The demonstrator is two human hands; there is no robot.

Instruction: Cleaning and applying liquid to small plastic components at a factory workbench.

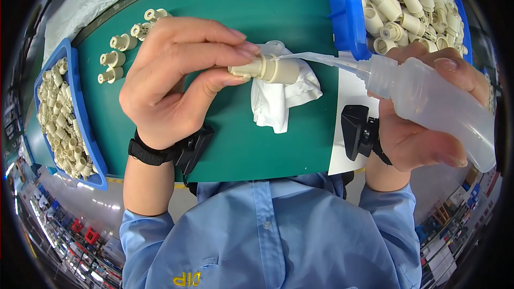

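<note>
Two hands share the step: the left hand (166,75) pinches a cream plastic part (284,71) by its narrower end between thumb and fingertips, above the middle of the green worktop (225,150), while the right hand (397,134) grips a translucent squeeze bottle (444,107) over the worktop's right edge. The bottle's thin nozzle (321,59) reaches left to the collar of the part; whether the tip touches it, or any liquid is coming out, I cannot tell. To do this well, I would keep the part level, steady the nozzle at the collar, squeeze lightly so only a little comes out, and keep the left fingertips clear of the tip. The crumpled white cloth (270,107) beneath would likely catch a stray drip. As for containers, a blue bin (85,123) along the left edge holds a heap of small cream pieces (59,123), and a second blue tub (345,13) at the far right corner is piled with larger cream sleeves and fittings (409,2). Outside both, five similar parts (123,42) stand in a loose line toward the far left corner.
</note>
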